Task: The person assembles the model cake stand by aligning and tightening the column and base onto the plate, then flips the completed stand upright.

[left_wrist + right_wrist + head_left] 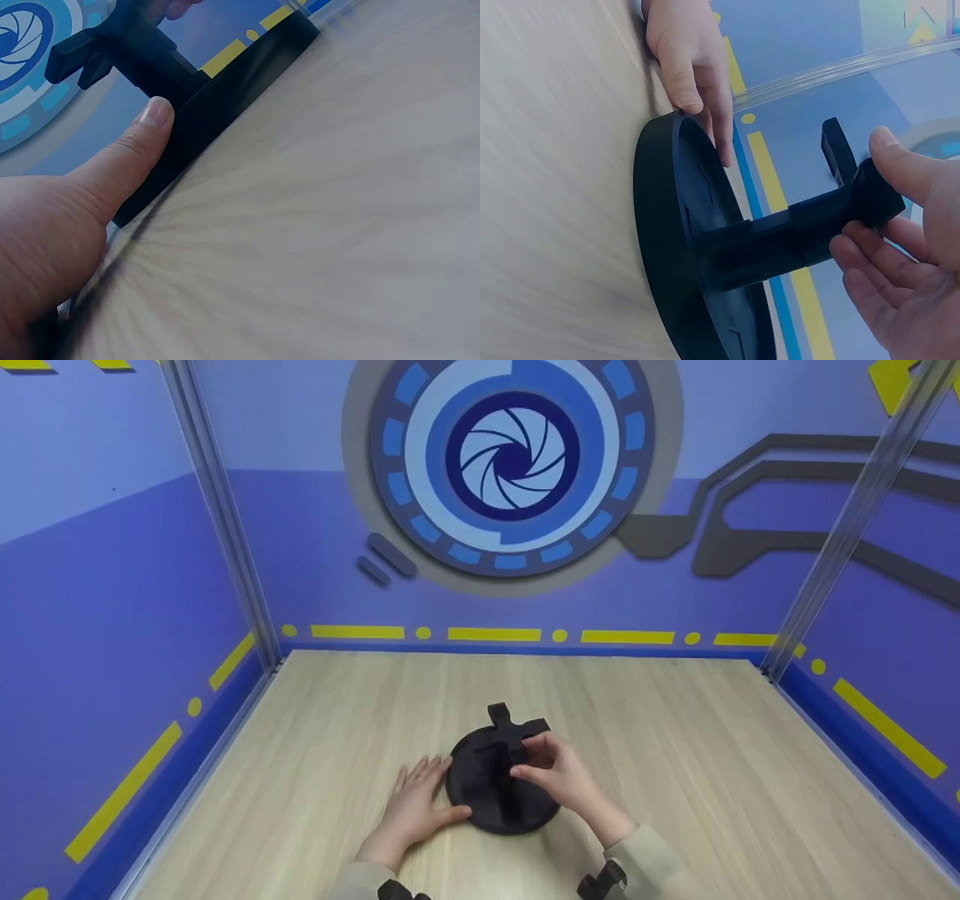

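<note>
A black stand has a round, rimmed base [472, 784] lying flat on the wooden table. From the base rises a thick post [780, 241], topped by a cross-shaped head [508, 730] with several arms. My left hand [412, 808] rests beside the base with fingers spread. Its thumb and fingertips touch the rim on the left. At the head of the stand, my right hand [571, 781] holds one arm between thumb and curled fingers. In the right wrist view the fingertips [860, 238] lie against the upper post, and the thumb is on the opposite side.
The pale wooden table [360, 697] is bounded by a blue back wall [300, 555] and side walls. Metal corner posts [225, 510] stand where the walls meet. Black wrist cameras [602, 880] sit on both sleeves.
</note>
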The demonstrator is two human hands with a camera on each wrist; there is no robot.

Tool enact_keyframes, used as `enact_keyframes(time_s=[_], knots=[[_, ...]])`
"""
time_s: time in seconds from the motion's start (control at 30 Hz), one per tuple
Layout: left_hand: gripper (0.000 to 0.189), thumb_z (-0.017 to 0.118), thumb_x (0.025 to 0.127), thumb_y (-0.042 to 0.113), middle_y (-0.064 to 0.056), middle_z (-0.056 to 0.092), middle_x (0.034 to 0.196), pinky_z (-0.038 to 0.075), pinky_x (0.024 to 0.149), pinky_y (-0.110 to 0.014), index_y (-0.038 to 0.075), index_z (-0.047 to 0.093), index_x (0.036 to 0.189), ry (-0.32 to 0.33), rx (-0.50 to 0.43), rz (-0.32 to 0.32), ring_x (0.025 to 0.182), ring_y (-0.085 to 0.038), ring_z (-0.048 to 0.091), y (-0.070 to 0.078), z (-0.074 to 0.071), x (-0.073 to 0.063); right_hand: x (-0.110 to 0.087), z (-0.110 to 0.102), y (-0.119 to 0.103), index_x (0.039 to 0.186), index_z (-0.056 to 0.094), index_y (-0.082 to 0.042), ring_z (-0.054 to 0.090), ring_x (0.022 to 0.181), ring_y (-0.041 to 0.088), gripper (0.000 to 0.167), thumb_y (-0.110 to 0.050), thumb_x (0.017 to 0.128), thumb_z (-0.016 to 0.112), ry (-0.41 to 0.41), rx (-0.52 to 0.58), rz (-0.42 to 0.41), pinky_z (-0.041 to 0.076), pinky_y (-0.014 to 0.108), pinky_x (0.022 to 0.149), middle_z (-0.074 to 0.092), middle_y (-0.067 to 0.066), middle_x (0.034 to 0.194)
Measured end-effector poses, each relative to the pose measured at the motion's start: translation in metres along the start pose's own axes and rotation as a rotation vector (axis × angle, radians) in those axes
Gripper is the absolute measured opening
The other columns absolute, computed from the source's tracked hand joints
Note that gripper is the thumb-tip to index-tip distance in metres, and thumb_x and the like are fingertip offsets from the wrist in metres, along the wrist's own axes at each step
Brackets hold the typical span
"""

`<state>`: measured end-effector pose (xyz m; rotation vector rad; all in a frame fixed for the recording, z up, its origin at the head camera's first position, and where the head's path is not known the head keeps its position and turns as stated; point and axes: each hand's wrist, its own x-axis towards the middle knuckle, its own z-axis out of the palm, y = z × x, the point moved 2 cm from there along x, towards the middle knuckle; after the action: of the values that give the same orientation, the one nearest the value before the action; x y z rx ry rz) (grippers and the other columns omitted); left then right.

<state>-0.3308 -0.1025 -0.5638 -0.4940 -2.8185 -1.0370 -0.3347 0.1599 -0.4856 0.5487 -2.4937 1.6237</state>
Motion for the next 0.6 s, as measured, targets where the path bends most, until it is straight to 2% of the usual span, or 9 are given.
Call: enact_keyframes(time_s=[0.1,0.2,0.37,0.43,0.5,0.6], knots=[[0.101,0.077,0.081,0.062,-0.025,0.040,0.162,0.009,0.130,-0.066,0.004,0.042,0.156,0.000,0.007,0.005,0.154,-0.047,0.029,0.000,0.000,0.001,-0.001,-0.002,-0.002,0.116,0.063,0.006,0.072,0.105,0.034,0.046,-0.017,0.084,0.086,-0.010,-0.018,-0.008,0.062,0.028,0.089,0.072,0.022,0.116],[0.101,0.076,0.081,0.063,-0.024,0.039,0.162,0.009,0.130,-0.066,0.005,0.041,0.156,-0.005,0.011,0.006,0.155,-0.046,0.029,0.000,0.000,0.001,0.000,-0.008,-0.004,0.116,0.064,0.005,0.073,0.101,0.028,0.045,-0.018,0.084,0.086,0.009,-0.029,0.004,0.062,0.029,0.087,0.073,0.020,0.112],[0.101,0.077,0.082,0.062,-0.024,0.039,0.162,0.010,0.130,-0.067,0.004,0.041,0.156,-0.005,0.016,0.019,0.154,-0.047,0.029,0.000,0.000,0.001,0.007,-0.023,-0.009,0.110,0.068,0.004,0.070,0.093,0.019,0.033,-0.013,0.086,0.084,0.158,-0.030,0.009,0.061,0.024,0.081,0.074,0.016,0.101],[0.100,0.077,0.082,0.061,-0.025,0.039,0.162,0.010,0.129,-0.067,0.004,0.041,0.156,-0.002,0.019,0.024,0.154,-0.047,0.029,-0.001,0.000,0.000,0.011,-0.029,-0.010,0.111,0.069,0.002,0.069,0.096,0.022,0.030,-0.011,0.087,0.082,0.219,-0.032,0.011,0.062,0.025,0.083,0.074,0.016,0.105],[0.100,0.076,0.082,0.061,-0.025,0.039,0.162,0.011,0.130,-0.067,0.004,0.041,0.156,-0.001,0.022,0.026,0.154,-0.047,0.030,-0.001,0.000,0.001,0.015,-0.035,-0.008,0.114,0.069,0.001,0.069,0.104,0.027,0.030,-0.011,0.089,0.080,0.247,-0.037,0.020,0.063,0.032,0.089,0.073,0.017,0.112],[0.101,0.076,0.082,0.062,-0.024,0.039,0.162,0.010,0.130,-0.066,0.005,0.041,0.157,-0.001,0.023,0.023,0.154,-0.046,0.029,-0.001,0.001,0.001,0.021,-0.040,-0.001,0.123,0.067,0.001,0.067,0.116,0.032,0.034,-0.010,0.093,0.077,0.226,-0.029,0.037,0.061,0.043,0.099,0.071,0.017,0.124]])
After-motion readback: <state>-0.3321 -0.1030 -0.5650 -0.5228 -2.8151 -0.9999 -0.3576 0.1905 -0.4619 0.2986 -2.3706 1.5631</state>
